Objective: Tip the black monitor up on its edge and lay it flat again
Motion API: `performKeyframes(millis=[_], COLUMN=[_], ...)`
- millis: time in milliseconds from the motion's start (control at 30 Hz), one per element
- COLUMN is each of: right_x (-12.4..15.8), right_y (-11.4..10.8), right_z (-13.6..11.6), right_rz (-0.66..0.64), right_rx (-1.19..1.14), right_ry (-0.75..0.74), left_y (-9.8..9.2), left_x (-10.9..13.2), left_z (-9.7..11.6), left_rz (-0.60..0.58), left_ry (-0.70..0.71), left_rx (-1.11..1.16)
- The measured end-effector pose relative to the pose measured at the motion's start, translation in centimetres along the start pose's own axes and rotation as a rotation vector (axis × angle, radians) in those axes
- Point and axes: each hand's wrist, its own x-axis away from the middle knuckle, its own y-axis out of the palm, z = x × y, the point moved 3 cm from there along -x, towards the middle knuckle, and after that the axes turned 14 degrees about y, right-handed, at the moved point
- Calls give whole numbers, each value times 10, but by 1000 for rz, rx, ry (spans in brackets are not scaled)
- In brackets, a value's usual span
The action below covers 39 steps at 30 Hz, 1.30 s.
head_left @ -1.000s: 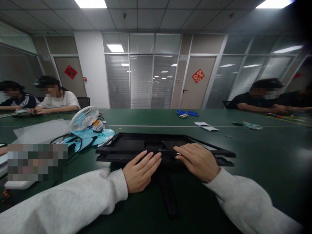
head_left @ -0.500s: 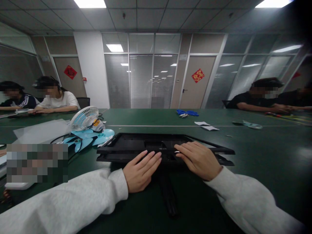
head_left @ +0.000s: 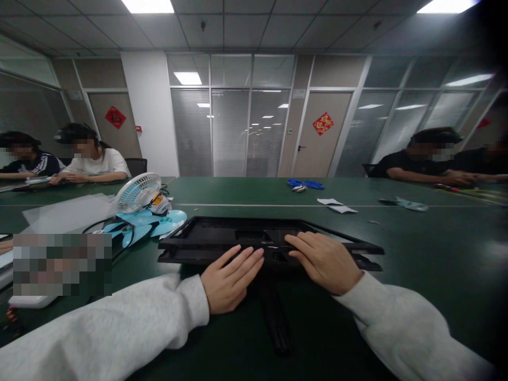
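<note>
A black plastic frame-like panel unit, seen almost edge-on, lies before me on the table. It shows two layered edges with a gap at the right end, and a recessed middle. My left hand rests against its front edge, fingers stretched out and thumb hidden. At the right of centre my right hand has its fingers bent over the front rim and its thumb lower, holding the rim. A thin white sliver shows on the rim between the hands; what it is I cannot tell. Below extends a dark stand-like bar.
To the left are a white fan, light-blue fan blades and a translucent sheet. Blue gloves and white papers lie farther back on the green table. Several people sit along the sides.
My right fingers have shifted very slightly on the rim. The white sliver by their tips now shows farther left, between the hands. My left hand and the black unit stay put.
</note>
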Motion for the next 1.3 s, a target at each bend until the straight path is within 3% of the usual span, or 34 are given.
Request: performKeyframes(millis=[967, 1300], right_x=[11, 12], right_y=[2, 5], right_z=[-14, -27], right_rz=[-34, 54], right_rx=[-72, -129], right_ry=[9, 0], left_y=[3, 4], left_x=[0, 1], left_z=[0, 1], left_rz=[4, 21], left_ry=[-21, -8], left_rx=[19, -3])
